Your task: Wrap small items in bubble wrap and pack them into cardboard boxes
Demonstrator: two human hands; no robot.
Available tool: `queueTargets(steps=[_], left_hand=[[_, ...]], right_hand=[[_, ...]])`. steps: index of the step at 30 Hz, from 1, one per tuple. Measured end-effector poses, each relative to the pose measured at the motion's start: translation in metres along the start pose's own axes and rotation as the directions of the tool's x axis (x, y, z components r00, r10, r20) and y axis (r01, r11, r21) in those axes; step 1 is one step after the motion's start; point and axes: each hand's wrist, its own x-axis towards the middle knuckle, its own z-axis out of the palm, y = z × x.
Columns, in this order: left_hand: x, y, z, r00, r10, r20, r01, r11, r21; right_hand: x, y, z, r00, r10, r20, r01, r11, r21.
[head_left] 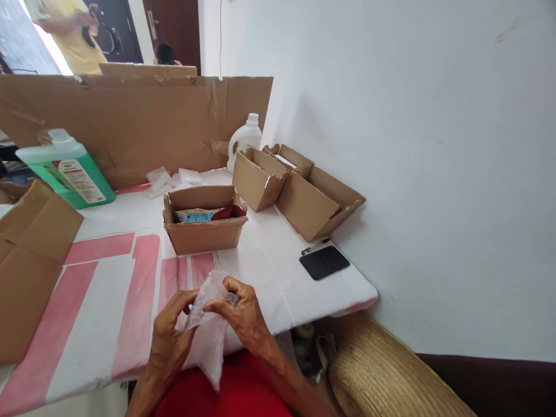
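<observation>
Between my two hands is a crumpled sheet of translucent bubble wrap (212, 341), its lower end hanging past the table's front edge. My left hand (171, 327) pinches its left side. On the upper right side, my right hand (243, 310) grips it with thumb and fingers. Just beyond my hands stands an open cardboard box (206, 236); a blue packet (195, 217) and a dark red item (229, 212) show inside it, partly hidden by the front wall.
More open cardboard boxes (304, 202) stand at the right by the wall, near a black phone-like slab (324, 262). A green liquid jug (72, 174), a white bottle (247, 139) and a large box (32, 272) flank the table. Behind rises a cardboard panel (130, 121); a person (72, 35) stands beyond.
</observation>
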Motion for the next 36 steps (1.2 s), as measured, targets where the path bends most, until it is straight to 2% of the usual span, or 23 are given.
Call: queueTargets(steps=[3, 5, 7, 9, 12, 16, 20, 22, 25, 26, 28, 30, 31, 32, 33, 35, 36], left_hand=[[0.002, 0.002, -0.007, 0.975, -0.215, -0.047, 0.208, 0.970, -0.126], [0.003, 0.003, -0.013, 0.916, -0.380, -0.129, 0.350, 0.914, -0.207], [0.004, 0.004, -0.019, 0.853, -0.489, -0.181, 0.436, 0.859, -0.269], [0.005, 0.005, -0.026, 0.829, -0.530, -0.178, 0.470, 0.833, -0.292], [0.005, 0.009, -0.034, 0.820, -0.554, -0.143, 0.493, 0.812, -0.313], [0.002, 0.008, -0.030, 0.811, -0.582, -0.059, 0.525, 0.769, -0.364], [-0.002, 0.001, -0.017, 0.827, -0.561, 0.048, 0.520, 0.729, -0.444], [-0.005, 0.000, -0.011, 0.830, -0.552, 0.078, 0.524, 0.726, -0.446], [-0.008, 0.002, -0.006, 0.798, -0.598, 0.076, 0.552, 0.675, -0.490], [-0.009, 0.002, -0.005, 0.771, -0.634, 0.054, 0.551, 0.623, -0.555], [-0.010, 0.001, -0.001, 0.676, -0.737, 0.008, 0.521, 0.471, -0.712], [-0.012, -0.004, 0.003, 0.566, -0.824, -0.016, 0.470, 0.339, -0.815], [-0.015, -0.008, 0.006, 0.534, -0.845, -0.017, 0.455, 0.304, -0.837], [-0.018, -0.012, 0.009, 0.530, -0.848, -0.012, 0.449, 0.293, -0.844], [-0.023, -0.015, 0.011, 0.551, -0.835, -0.008, 0.447, 0.304, -0.841], [-0.034, -0.023, 0.013, 0.624, -0.781, 0.016, 0.477, 0.365, -0.800], [-0.042, -0.026, 0.012, 0.651, -0.758, 0.042, 0.510, 0.396, -0.764]], right_hand=[[-0.003, 0.004, -0.003, 1.000, 0.001, -0.002, -0.001, 0.999, -0.038], [-0.003, 0.008, -0.006, 1.000, -0.014, 0.008, 0.015, 0.995, -0.094], [-0.001, 0.013, -0.009, 0.999, -0.017, 0.034, 0.020, 0.996, -0.082], [0.004, 0.016, -0.015, 0.999, -0.013, 0.046, 0.012, 1.000, 0.013], [0.015, 0.015, -0.031, 0.999, -0.001, 0.050, -0.003, 0.996, 0.085], [0.033, 0.004, -0.051, 0.999, -0.043, 0.029, 0.043, 0.999, 0.003], [0.059, -0.018, -0.050, 0.985, -0.172, 0.011, 0.173, 0.978, -0.118], [0.079, -0.032, -0.040, 0.955, -0.290, 0.057, 0.295, 0.926, -0.236], [0.106, -0.055, -0.021, 0.852, -0.485, 0.197, 0.521, 0.745, -0.417], [0.111, -0.062, -0.014, 0.813, -0.535, 0.231, 0.574, 0.667, -0.474], [0.108, -0.071, -0.001, 0.753, -0.602, 0.265, 0.623, 0.525, -0.580], [0.090, -0.070, 0.012, 0.729, -0.623, 0.284, 0.625, 0.437, -0.647], [0.077, -0.064, 0.019, 0.726, -0.613, 0.313, 0.631, 0.411, -0.658], [0.064, -0.054, 0.027, 0.725, -0.587, 0.359, 0.644, 0.393, -0.657], [0.051, -0.041, 0.034, 0.724, -0.544, 0.424, 0.663, 0.379, -0.646], [0.032, -0.008, 0.046, 0.711, -0.401, 0.578, 0.702, 0.348, -0.622], [0.026, 0.009, 0.050, 0.724, -0.314, 0.614, 0.689, 0.341, -0.639]])
